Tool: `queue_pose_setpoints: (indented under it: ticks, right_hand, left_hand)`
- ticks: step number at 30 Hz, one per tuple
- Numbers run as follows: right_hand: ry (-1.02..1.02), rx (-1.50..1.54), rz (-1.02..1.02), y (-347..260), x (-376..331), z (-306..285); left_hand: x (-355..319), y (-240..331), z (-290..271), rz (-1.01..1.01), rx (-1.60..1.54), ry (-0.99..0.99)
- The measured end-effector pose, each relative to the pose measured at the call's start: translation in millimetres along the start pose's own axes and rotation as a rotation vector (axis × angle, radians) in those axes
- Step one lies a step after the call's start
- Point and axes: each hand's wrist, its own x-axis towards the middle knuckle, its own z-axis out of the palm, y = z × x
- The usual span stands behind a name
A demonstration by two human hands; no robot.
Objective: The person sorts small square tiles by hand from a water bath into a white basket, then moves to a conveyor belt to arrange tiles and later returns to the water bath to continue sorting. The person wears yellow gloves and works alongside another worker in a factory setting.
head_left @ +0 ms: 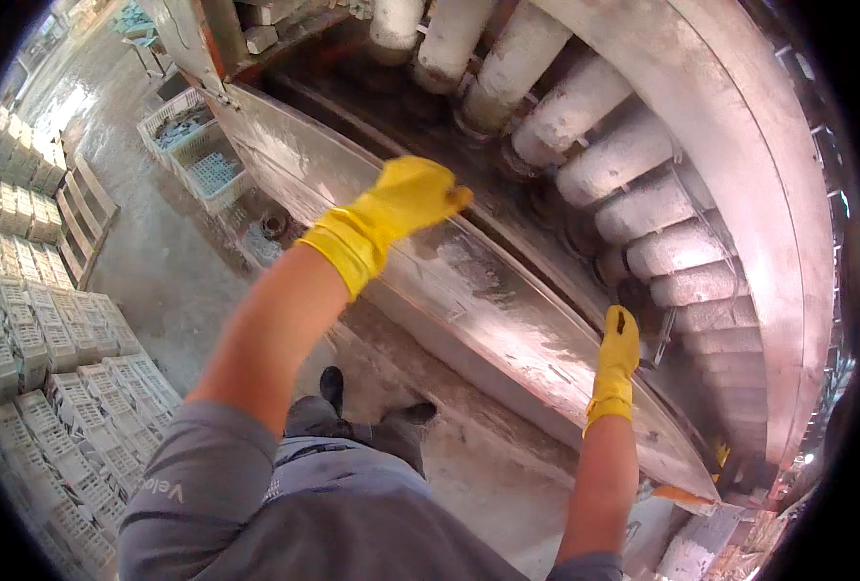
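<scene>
My left hand (412, 198), in a yellow rubber glove, is raised over the upper edge of a long wet metal panel (449, 271). Its fingers are curled in, and a dark spot shows at their tips; whether that is dirt or a small piece I cannot make out. Farther right along the same panel, my right hand (618, 351) is in a matching glove at the rim. Its fingers are closed too, with a dark mark near the tips, and what they hold is hidden. Beyond both hands runs a dark trough below a row of thick grey rollers (512, 73).
A broad curved metal housing (739, 126) arches over the rollers' far ends. Stacked pale plastic crates (72, 426) stand at the left, near a wooden pallet (83, 218). White baskets (212, 174) with bluish pieces sit by the panel's left end. The concrete floor is wet.
</scene>
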Motion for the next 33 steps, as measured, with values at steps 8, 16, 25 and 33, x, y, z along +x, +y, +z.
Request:
queue_pose_setpoints:
  ticks: [8,16,25,33]
  right_hand:
    - [0.083,0.092,-0.046,9,12,4]
    - [0.052,0.125,-0.052,24,14,4]
    - [-0.011,0.093,0.04,27,-26,0]
    - [-0.059,0.06,0.087,13,-50,-3]
  left_hand:
    - [32,-131,-34,-0.152,0.162,0.195]
    - [46,-110,-38,-0.361,0.154,0.129]
    - [16,-110,-31,-0.388,0.128,0.244]
    - [-4,-117,-30,-0.393,0.168,0.145]
